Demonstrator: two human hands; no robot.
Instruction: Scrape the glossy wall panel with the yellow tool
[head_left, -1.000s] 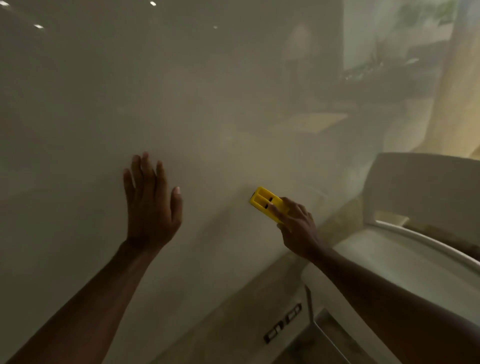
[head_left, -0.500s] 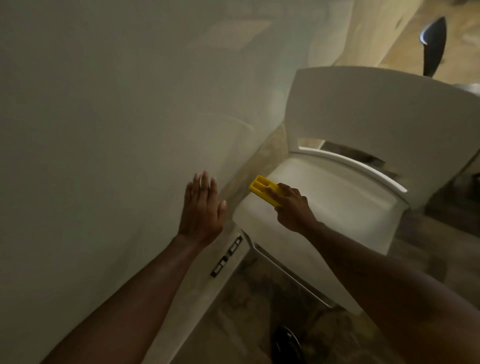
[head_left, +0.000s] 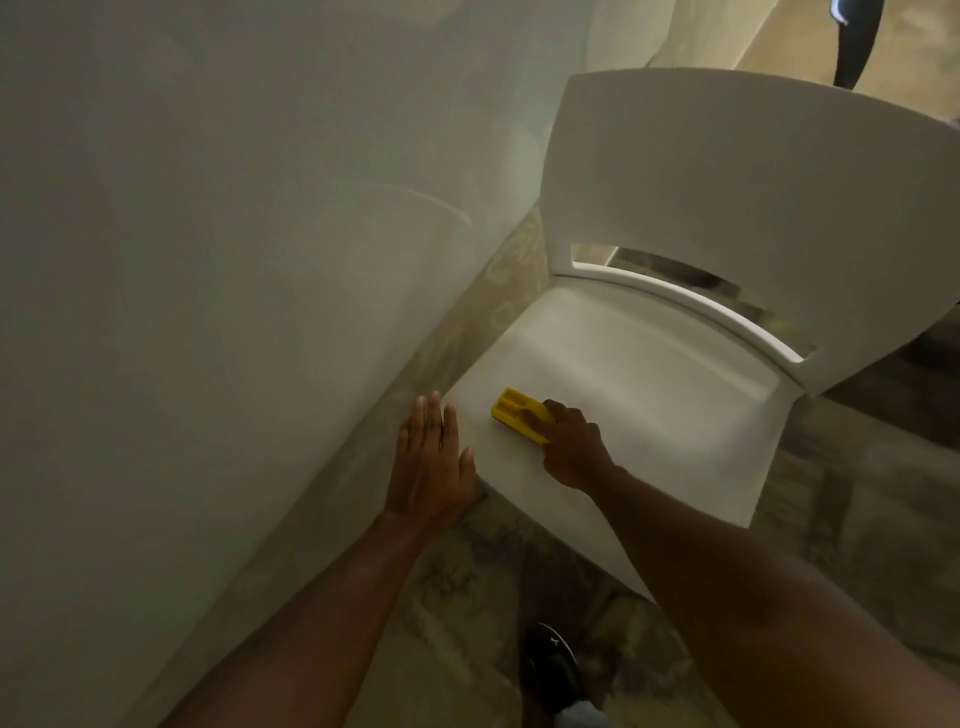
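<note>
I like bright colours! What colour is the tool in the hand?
Yellow. The tool is bright yellow, held in the right hand; the head view shows it.

The right hand (head_left: 571, 447) covers the near end of the yellow tool (head_left: 517, 413), so that end's shape cannot be told, nor whether the tool touches the white chair (head_left: 675, 389) seat beneath it. The palm of the left hand (head_left: 428, 462), just left of the chair seat's front corner, faces away; contact with the glossy wall panel (head_left: 234, 260) is unclear. Both forearms run out of the bottom edge. Below the chair, a dark shoe (head_left: 550, 670) is cut by the same edge. Beyond the chair's backrest, a dark object (head_left: 857, 41) is cropped at the top and unidentifiable. The chair's legs are hidden under its seat.
</note>
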